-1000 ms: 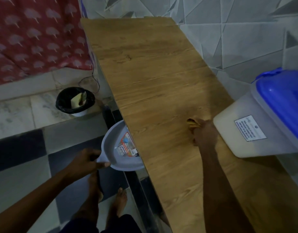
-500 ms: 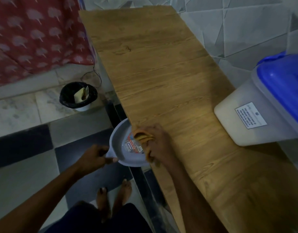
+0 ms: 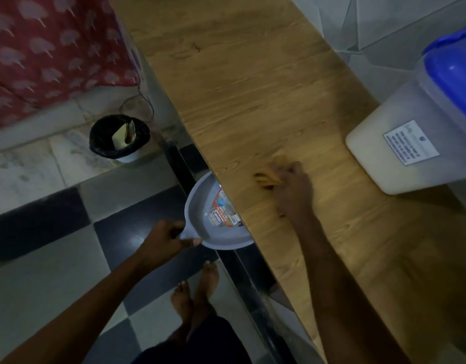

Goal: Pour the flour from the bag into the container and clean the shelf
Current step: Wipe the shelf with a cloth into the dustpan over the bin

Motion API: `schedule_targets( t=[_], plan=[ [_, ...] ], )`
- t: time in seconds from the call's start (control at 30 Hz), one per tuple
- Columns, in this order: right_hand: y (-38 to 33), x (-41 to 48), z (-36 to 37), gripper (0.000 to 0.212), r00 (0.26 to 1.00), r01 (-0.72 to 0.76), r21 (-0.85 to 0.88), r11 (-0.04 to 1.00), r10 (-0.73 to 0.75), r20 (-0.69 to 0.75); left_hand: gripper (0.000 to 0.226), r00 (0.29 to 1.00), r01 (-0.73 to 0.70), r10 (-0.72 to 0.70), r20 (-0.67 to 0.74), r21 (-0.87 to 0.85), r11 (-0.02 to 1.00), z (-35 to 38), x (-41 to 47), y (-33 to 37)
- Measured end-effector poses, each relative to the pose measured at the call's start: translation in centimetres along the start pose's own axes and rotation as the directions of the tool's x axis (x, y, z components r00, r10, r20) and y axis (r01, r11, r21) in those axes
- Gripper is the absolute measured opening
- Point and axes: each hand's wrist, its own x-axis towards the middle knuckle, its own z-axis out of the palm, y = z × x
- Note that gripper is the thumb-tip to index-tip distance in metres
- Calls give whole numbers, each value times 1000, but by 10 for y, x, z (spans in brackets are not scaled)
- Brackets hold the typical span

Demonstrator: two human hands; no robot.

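Left hand (image 3: 163, 241) grips grey plastic dustpan (image 3: 209, 227) under left edge of brown wooden shelf (image 3: 253, 88), likely to catch sweepings; right hand (image 3: 292, 191) clutches crumpled yellow cloth (image 3: 266, 179) on top

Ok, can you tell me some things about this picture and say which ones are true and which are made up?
1. The left hand holds the grey dustpan by its handle. True.
2. The dustpan lies on top of the wooden shelf. False: it is held at the shelf's edge, over the floor.
3. The right hand holds a yellowish cloth on the shelf. True.
4. The container has a red lid. False: the lid is blue.
5. The black bin stands on the shelf. False: it stands on the floor.
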Motion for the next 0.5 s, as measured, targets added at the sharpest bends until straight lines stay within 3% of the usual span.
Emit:
schedule_targets(
  t=[0.1,0.2,0.27,0.33,0.43,0.5],
  plan=[
    [-47,-52,22,54,957,252,62,966,-258,136,14,1000,12,-12,-8,-24,1000,2,-4,-6],
    [-68,-87,28,53,865,348,272,897,-419,277,13,1000,16,-18,-21,-57,998,6,-4,-15],
    [-65,-96,15,55,903,254,439,862,-374,213,14,999,27,-29,-23,-67,997,8,-5,-16],
    [-48,-96,-6,58,964,179,500,847,-252,81,16,999,41,-42,-14,-70,997,9,-7,-15],
    [4,-73,-47,53,987,134,361,923,-92,-133,26,999,51,-52,-7,-89,995,11,-9,-16],
    [46,-50,-72,52,968,5,185,983,42,-249,36,999,51,-52,0,-83,995,12,-10,-16]
  ],
)
